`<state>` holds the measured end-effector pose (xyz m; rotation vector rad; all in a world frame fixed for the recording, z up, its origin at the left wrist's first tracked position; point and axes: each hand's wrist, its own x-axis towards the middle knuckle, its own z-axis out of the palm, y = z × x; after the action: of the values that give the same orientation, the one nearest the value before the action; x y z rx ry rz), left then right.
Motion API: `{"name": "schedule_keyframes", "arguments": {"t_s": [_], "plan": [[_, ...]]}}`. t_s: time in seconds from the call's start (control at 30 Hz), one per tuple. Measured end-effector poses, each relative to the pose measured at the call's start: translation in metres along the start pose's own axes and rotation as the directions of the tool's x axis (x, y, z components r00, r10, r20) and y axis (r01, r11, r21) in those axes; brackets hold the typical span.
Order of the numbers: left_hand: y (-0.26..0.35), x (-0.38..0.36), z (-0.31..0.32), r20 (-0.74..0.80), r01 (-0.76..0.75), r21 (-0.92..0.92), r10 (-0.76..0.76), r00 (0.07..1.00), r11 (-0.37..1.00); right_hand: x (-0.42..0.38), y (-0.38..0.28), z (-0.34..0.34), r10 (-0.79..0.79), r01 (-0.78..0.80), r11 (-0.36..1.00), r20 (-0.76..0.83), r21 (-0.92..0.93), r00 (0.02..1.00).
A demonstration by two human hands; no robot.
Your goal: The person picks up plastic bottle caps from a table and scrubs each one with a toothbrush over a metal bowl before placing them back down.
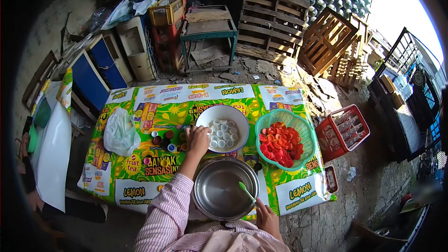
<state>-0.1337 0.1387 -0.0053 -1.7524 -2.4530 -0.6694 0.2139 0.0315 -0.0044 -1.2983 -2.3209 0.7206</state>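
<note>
Fingers of the left hand point(198, 138) bend over the left rim of the white bowl point(228, 112), which contains white caps point(224, 136); whether they grip one cannot be told. The right hand point(267, 218), near right, is closed around a brush point(248, 192), its green head above the steel basin point(215, 187). Far right of the basin, a green basket point(262, 122) holds red caps point(281, 144).

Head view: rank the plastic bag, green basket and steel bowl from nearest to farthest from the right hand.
From the right hand:
1. Steel bowl: just to its left.
2. Green basket: farther forward, slightly right.
3. Plastic bag: forward and well off to the left.
</note>
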Motion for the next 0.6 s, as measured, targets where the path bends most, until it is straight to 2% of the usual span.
{"name": "schedule_keyframes", "arguments": {"t_s": [0.03,0.1,0.13,0.23,0.27,0.33,0.4,0.43,0.47,0.57,0.6], "plan": [[-0.002,0.003,0.008,0.004,-0.002,-0.004,0.002,1.0,1.0,0.001,0.0,0.0,0.006,-0.006,1.0,0.0,-0.003,1.0],[-0.001,-0.001,0.018,0.26,0.063,0.109,-0.089,0.962,0.992,0.0,0.0,-0.003,0.03,-0.03,1.0,0.0,-0.004,1.0],[0.0,-0.005,0.018,0.27,0.071,0.108,-0.099,0.958,0.992,0.001,-0.002,-0.005,0.034,-0.034,0.999,0.014,-0.006,0.999],[0.002,-0.027,-0.007,0.15,0.049,-0.161,-0.025,0.988,0.986,0.006,-0.005,-0.01,0.068,-0.068,0.997,-0.004,0.02,0.998],[0.004,-0.035,-0.025,0.093,0.075,-0.212,-0.056,0.994,0.974,0.008,-0.006,-0.01,0.052,-0.052,0.998,-0.011,0.034,0.999],[-0.023,-0.05,-0.032,-0.144,0.016,-0.371,-0.075,0.987,0.928,0.012,-0.005,-0.009,-0.01,0.012,0.998,-0.032,0.055,0.999],[-0.049,-0.065,-0.042,-0.192,0.125,-0.371,-0.208,0.959,0.92,0.017,-0.006,-0.007,-0.029,0.029,0.998,-0.007,0.053,1.0],[-0.063,-0.071,-0.043,-0.145,0.219,-0.355,-0.286,0.947,0.909,0.019,-0.008,-0.006,-0.036,0.036,0.998,0.002,0.054,0.999],[-0.082,-0.079,-0.035,-0.112,0.239,-0.346,-0.293,0.95,0.907,0.021,-0.011,-0.006,-0.044,0.043,0.997,0.012,0.056,0.999],[-0.088,-0.086,-0.031,-0.109,0.289,-0.053,-0.293,0.95,0.956,0.028,-0.02,-0.004,-0.081,0.08,0.996,0.044,0.027,0.996],[-0.09,-0.085,-0.023,-0.092,0.276,-0.056,-0.28,0.956,0.96,0.03,-0.023,-0.002,-0.086,0.085,0.996,0.042,0.03,0.995]]}}
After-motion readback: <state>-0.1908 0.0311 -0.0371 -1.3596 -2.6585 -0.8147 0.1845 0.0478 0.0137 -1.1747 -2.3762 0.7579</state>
